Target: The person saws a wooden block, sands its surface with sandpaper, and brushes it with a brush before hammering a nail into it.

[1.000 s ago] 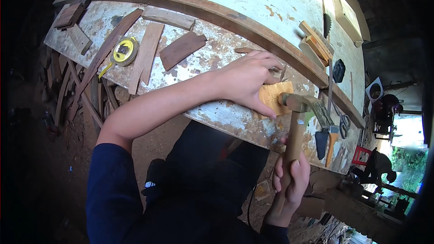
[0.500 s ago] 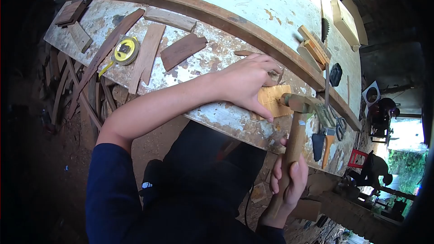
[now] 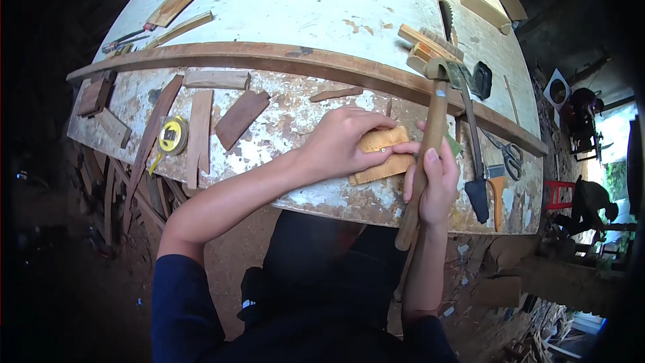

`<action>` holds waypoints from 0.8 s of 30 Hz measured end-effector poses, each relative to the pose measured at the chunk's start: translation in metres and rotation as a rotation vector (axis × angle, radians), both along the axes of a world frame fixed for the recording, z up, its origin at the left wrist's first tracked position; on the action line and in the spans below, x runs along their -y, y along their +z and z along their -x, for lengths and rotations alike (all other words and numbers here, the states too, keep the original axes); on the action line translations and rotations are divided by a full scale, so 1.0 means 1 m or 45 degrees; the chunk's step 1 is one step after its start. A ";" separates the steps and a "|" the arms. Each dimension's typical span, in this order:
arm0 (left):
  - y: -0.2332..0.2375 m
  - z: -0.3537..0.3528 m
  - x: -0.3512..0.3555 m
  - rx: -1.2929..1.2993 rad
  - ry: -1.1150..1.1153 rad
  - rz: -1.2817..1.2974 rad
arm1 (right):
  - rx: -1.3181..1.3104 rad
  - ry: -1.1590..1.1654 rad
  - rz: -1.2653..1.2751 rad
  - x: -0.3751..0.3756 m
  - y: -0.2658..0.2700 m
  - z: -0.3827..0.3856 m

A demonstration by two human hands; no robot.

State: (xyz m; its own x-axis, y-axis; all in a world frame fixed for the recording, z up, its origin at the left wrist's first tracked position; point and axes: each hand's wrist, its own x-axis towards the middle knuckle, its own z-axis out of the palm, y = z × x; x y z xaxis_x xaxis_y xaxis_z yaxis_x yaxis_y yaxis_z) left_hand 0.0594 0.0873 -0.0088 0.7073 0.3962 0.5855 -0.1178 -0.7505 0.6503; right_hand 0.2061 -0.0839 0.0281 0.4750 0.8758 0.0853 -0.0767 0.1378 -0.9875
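Observation:
A flat golden-yellow piece [image 3: 384, 138] with a creased surface lies on the worn workbench near its front edge. My left hand [image 3: 346, 142] rests over its left part, fingers curled round the far side and thumb lying across it. At the thumb's tip is a tiny shiny spot, too small to name. My right hand [image 3: 435, 181] grips a hammer [image 3: 430, 138] by its wooden handle; the head points up and away over the bench. Fingers of this hand reach left to the yellow piece and meet my left thumb.
A long wooden beam [image 3: 269, 58] crosses the workbench [image 3: 302, 212]. Left lie a yellow tape measure [image 3: 173, 135] and several wood offcuts [image 3: 242, 119]. Right are scissors [image 3: 512, 158], an orange-handled tool [image 3: 497, 195], a dark-handled blade [image 3: 476, 195] and a black object [image 3: 481, 81].
The hammer has lifted off the yellow piece, its head now higher and farther away. My right hand has come up beside my left, fingers touching the piece. The camera view has shifted.

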 end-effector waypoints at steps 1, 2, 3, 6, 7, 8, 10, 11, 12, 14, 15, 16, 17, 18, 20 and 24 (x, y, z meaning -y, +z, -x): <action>0.000 0.000 0.000 0.014 -0.006 -0.031 | -0.023 0.013 0.001 0.000 -0.003 -0.002; 0.000 0.000 0.000 0.027 -0.014 -0.060 | -0.047 0.008 -0.001 0.001 -0.005 -0.002; 0.004 0.002 0.001 0.003 -0.006 -0.055 | -0.065 0.016 0.000 0.001 -0.004 -0.002; 0.013 0.007 0.008 -0.079 -0.002 -0.050 | -0.126 0.018 0.031 0.001 -0.001 0.000; 0.013 0.007 0.008 -0.097 0.003 -0.062 | -0.143 0.019 0.039 0.001 -0.001 -0.001; 0.013 0.007 0.008 -0.113 0.013 -0.078 | -0.177 0.029 0.038 0.004 0.000 -0.003; 0.014 0.007 0.010 -0.171 0.047 -0.057 | -0.245 0.065 0.032 0.008 -0.002 -0.006; 0.015 0.007 0.012 -0.193 0.067 -0.034 | -0.228 0.057 0.046 0.008 -0.004 -0.006; 0.016 0.007 0.013 -0.214 0.087 -0.011 | -0.212 0.049 0.060 0.009 -0.006 -0.005; 0.014 0.005 0.016 -0.192 0.101 0.127 | -0.222 0.045 0.069 0.011 -0.008 -0.004; 0.013 0.004 0.016 -0.176 0.109 0.197 | -0.246 0.056 0.065 0.012 -0.007 -0.005; 0.013 0.004 0.015 -0.211 0.081 0.195 | -0.270 0.067 0.061 0.012 -0.007 -0.005; 0.012 0.007 0.013 -0.247 0.054 0.194 | -0.263 0.052 0.066 0.012 -0.006 -0.004; 0.012 0.010 0.011 -0.284 0.030 0.195 | -0.263 0.036 0.062 0.012 -0.007 -0.003; 0.011 0.010 0.009 -0.261 -0.010 0.190 | -0.258 0.007 0.057 0.010 -0.009 -0.002; 0.012 0.003 0.014 -0.206 -0.058 0.513 | -0.239 -0.019 0.105 0.010 -0.003 0.002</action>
